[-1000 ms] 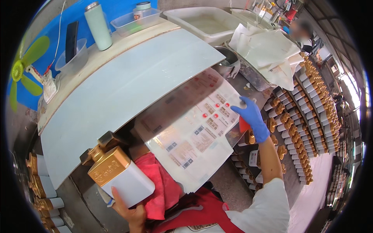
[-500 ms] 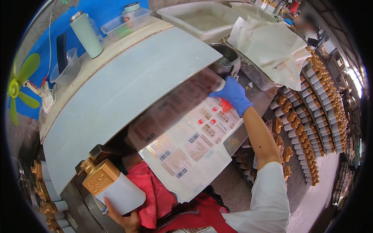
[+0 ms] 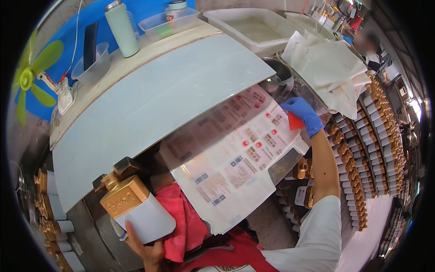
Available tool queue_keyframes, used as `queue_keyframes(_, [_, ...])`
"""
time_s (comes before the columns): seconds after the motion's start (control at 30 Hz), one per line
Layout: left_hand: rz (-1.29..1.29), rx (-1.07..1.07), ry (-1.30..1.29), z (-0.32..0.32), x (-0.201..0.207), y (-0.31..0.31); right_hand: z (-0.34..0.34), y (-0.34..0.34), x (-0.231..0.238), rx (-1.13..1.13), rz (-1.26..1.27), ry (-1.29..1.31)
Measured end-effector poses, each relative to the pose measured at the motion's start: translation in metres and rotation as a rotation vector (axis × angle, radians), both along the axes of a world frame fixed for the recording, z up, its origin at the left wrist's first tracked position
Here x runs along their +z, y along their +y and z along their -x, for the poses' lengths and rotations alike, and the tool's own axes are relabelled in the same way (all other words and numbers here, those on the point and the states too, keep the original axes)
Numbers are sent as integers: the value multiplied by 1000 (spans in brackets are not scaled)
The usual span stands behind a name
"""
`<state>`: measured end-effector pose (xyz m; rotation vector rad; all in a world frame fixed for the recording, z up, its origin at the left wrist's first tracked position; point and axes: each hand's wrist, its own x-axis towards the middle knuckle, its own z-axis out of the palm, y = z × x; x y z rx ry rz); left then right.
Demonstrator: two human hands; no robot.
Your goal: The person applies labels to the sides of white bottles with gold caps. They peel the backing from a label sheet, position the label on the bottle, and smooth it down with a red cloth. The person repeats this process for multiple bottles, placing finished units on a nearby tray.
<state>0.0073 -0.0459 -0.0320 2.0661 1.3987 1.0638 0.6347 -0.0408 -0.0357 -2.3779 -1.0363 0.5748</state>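
Observation:
My bare left hand (image 3: 147, 251) grips the lower part of a flat bottle (image 3: 142, 213) with a gold shoulder and neck and a white body. The bottle lies tilted, its neck near a dark bracket (image 3: 124, 167), with a red cloth (image 3: 181, 222) beside it. My right hand (image 3: 302, 113), in a blue glove, is closed around a flat red-orange piece (image 3: 296, 122), perhaps a scraper. It is over the upper right edge of a stack of printed transfer sheets (image 3: 242, 177), close to a steel pot (image 3: 277, 75). Part of the stack lies beneath a pale board.
The pale board (image 3: 158, 99) slopes across the middle. Behind it stand a mint flask (image 3: 122, 29), a clear tub (image 3: 170, 22) and a white basin (image 3: 253, 27). Loose paper (image 3: 328, 68) lies at the right. Rows of gold-and-white bottles (image 3: 358, 149) fill the right side.
My right hand has moved rightward off the sheets' middle toward their right edge with the red piece, which shows more plainly. The left hand keeps the bottle; the whole view has shifted slightly.

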Motion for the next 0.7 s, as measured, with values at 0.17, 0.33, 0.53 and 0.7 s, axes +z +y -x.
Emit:
queue_keyframes(0.17, [5,-13,-7,-4,3,1,3,4,4,63,24,-188])
queue_keyframes(0.33, [-33,-19,-71,-9,11,1,45,-5,38,-22,83,-602])
queue_keyframes(0.53, [-73,-179,-94,3,14,13,230,-39,94,288,-82,-550])
queue_keyframes(0.7, [310,-331,-870,9,16,20,388,-35,157,503,-251,219])
